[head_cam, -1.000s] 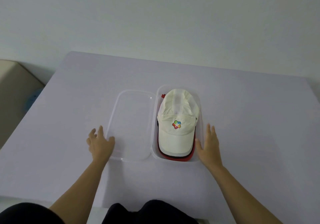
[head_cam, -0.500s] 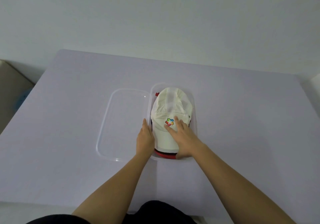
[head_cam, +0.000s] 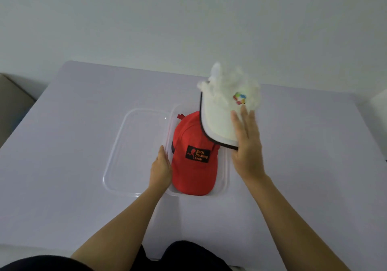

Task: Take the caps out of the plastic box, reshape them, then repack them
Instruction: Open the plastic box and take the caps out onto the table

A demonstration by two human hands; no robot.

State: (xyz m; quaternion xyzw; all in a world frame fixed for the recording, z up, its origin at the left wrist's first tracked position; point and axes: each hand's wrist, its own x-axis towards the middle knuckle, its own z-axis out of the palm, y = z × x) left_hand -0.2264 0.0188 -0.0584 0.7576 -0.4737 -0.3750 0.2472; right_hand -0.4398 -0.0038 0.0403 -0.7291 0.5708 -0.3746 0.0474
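Head cam, R hand (head_cam: 247,152) grips white cap (head_cam: 218,115), L hand (head_cam: 160,170) on box (head_cam: 225,171)

A white cap (head_cam: 222,113), blurred, hangs tilted above centre-right; a red cap (head_cam: 192,166) with a black patch lies in the clear plastic box (head_cam: 223,176).

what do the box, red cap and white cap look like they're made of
Box: clear, glossy plastic, probably; the table shows through its walls. Red cap: matte woven fabric with visible seams and a black patch. White cap: thin, soft cloth with a stiffer brim; its crown is blurred.
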